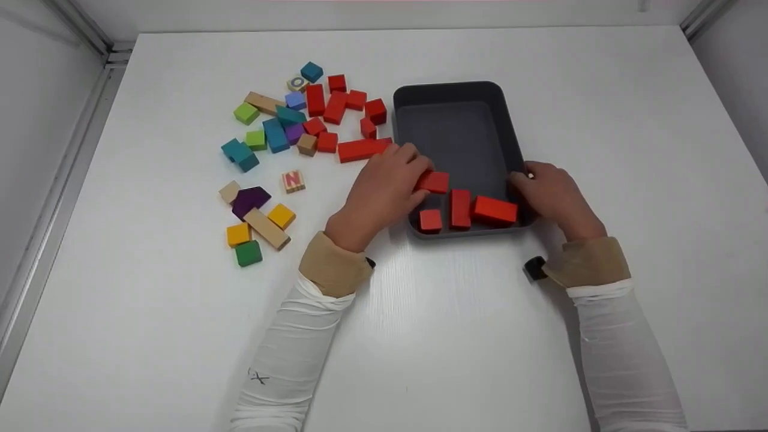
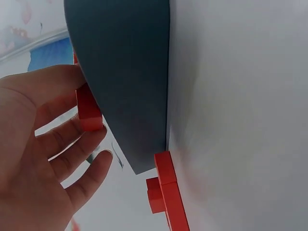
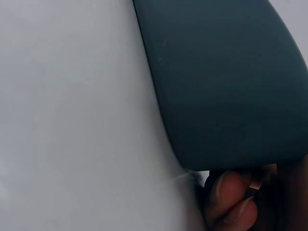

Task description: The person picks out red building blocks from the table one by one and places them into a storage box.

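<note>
My left hand [image 1: 384,191] reaches over the left rim of a dark grey tray [image 1: 450,135] and pinches a red block [image 1: 438,182] between thumb and fingers. In the left wrist view that block [image 2: 90,109] sits right at the tray's outer wall. Inside the tray's near end lie a small red cube [image 1: 430,221], an upright-looking red block [image 1: 460,209] and a longer red block [image 1: 495,211]. My right hand [image 1: 555,199] grips the tray's right rim, thumb over the edge; its curled fingers [image 3: 231,197] show beside the wall in the right wrist view.
Left of the tray lie several more red blocks [image 1: 335,108], among them a long one [image 1: 360,150] close to its rim. Blue, green, purple and wooden blocks [image 1: 267,223] spread farther left on the white table [image 1: 456,336]. A letter N block [image 1: 293,181] lies between them.
</note>
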Demonstrator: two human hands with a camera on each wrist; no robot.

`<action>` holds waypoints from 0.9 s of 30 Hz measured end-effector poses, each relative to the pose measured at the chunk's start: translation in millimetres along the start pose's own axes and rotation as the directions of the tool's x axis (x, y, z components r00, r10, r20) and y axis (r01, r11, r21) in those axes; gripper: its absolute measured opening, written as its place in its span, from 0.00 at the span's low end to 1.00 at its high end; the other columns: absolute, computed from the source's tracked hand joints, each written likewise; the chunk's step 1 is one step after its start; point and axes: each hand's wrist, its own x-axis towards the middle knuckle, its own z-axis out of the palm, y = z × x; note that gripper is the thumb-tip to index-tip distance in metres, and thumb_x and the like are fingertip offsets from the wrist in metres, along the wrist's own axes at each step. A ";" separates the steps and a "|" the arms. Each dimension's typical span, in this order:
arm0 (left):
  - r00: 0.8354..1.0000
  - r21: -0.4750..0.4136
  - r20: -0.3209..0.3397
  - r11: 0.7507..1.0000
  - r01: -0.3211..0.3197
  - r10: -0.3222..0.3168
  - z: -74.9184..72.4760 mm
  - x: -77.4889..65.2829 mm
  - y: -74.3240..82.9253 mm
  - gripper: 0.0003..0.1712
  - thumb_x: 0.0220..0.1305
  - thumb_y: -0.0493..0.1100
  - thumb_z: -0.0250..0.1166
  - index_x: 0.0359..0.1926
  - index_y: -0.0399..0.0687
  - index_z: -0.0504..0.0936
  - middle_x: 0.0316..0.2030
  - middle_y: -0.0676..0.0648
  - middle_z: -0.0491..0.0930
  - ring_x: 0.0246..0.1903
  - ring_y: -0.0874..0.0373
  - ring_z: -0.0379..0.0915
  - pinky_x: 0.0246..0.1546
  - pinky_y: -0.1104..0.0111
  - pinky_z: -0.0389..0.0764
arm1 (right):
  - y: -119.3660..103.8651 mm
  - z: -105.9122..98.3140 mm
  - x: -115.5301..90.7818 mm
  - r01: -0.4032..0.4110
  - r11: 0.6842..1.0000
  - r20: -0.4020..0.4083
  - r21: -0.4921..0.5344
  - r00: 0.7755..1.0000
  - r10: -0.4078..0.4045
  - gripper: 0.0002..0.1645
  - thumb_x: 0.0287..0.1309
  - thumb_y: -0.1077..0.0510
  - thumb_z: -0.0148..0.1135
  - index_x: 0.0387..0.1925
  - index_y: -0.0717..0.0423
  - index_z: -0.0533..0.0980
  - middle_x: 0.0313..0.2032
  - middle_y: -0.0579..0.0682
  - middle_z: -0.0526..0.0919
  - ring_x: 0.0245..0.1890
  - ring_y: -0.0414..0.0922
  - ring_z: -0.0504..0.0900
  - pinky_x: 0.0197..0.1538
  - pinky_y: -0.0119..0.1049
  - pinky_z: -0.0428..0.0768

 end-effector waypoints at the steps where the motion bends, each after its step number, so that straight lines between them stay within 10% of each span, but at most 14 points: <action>1: 1.000 0.009 0.005 1.000 -0.011 0.011 1.4 0.3 1.5 0.26 0.71 0.53 0.68 0.66 0.52 0.78 0.58 0.45 0.77 0.59 0.51 0.71 0.62 0.59 0.76 | -0.1 0.0 -0.2 0.000 1.000 -0.001 0.003 1.000 0.000 0.39 0.75 0.42 0.37 0.74 0.64 0.65 0.70 0.70 0.69 0.61 0.63 0.70 0.71 0.64 0.68; 27: 0.979 -0.034 0.203 0.999 -0.017 0.023 8.2 0.9 5.7 0.24 0.72 0.51 0.66 0.66 0.52 0.78 0.57 0.46 0.80 0.56 0.52 0.76 0.58 0.60 0.82 | 2.4 0.5 2.7 0.071 0.996 -0.050 -0.050 0.996 -0.073 0.30 0.75 0.44 0.38 0.55 0.65 0.75 0.52 0.68 0.79 0.50 0.61 0.73 0.57 0.58 0.72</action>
